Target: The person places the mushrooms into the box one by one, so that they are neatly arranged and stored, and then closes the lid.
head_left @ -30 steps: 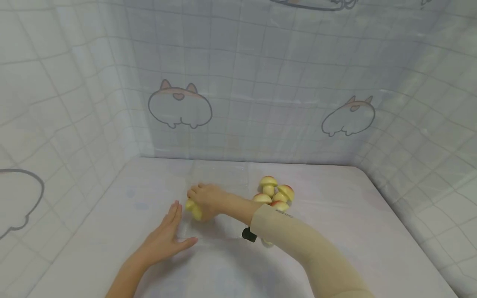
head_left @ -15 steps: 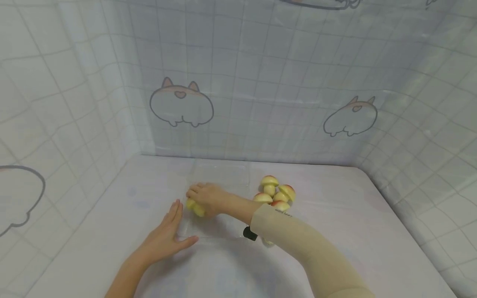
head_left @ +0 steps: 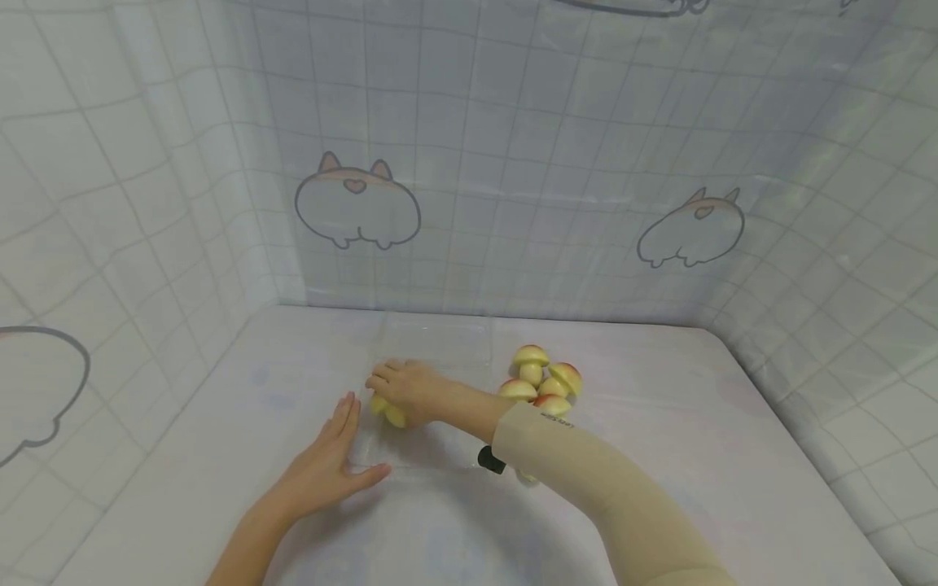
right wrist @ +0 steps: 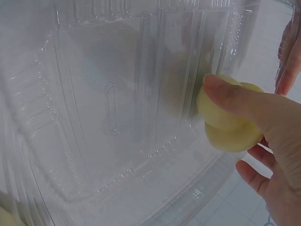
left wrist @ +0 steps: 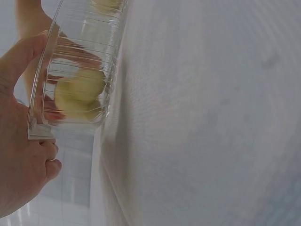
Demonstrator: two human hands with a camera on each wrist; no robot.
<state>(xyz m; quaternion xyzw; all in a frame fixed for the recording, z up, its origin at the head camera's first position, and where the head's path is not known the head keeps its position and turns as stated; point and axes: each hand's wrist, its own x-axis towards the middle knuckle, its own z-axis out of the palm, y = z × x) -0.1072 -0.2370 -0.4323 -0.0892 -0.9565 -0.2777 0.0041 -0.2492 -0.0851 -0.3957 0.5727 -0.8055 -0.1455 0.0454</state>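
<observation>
Bare left hand spreads its thumb from straight fingers; beige-sleeved right arm reaches leftward, bare right hand gripping.

Beige right sleeve, dark lettering (too small to read), black wrist piece

White flat tabletop with faint bluish blotches; dark line runs along its right edge. White, grey-gridded, slightly rippled back sheet hangs behind; matching white gridded left sheet and white gridded right sheet flank it. Back one shows a grey-outlined, orange-eared cartoon animal print and a smaller, tilted twin print. Grey-outlined rounded print sits cropped at far left.
</observation>
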